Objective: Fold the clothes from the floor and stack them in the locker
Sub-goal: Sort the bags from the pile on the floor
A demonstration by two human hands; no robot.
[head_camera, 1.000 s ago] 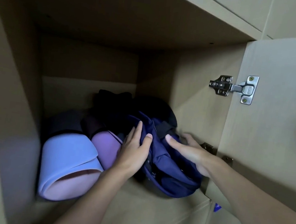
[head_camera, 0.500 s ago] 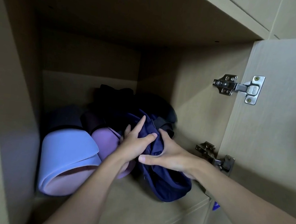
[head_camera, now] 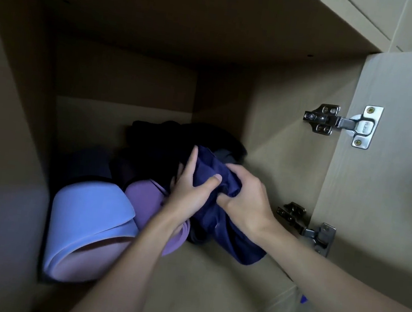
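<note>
While your left hand [head_camera: 190, 190] and right hand [head_camera: 246, 200] both clutch the navy garment [head_camera: 216, 209], it sits inside the locker [head_camera: 208, 287]; rolled mats [head_camera: 91, 219] lie just beside it.

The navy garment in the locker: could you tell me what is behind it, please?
Behind the navy garment, held by the left hand and right hand, lies a pile of dark clothes against the locker back corner. How many pieces there are is hidden.
</note>
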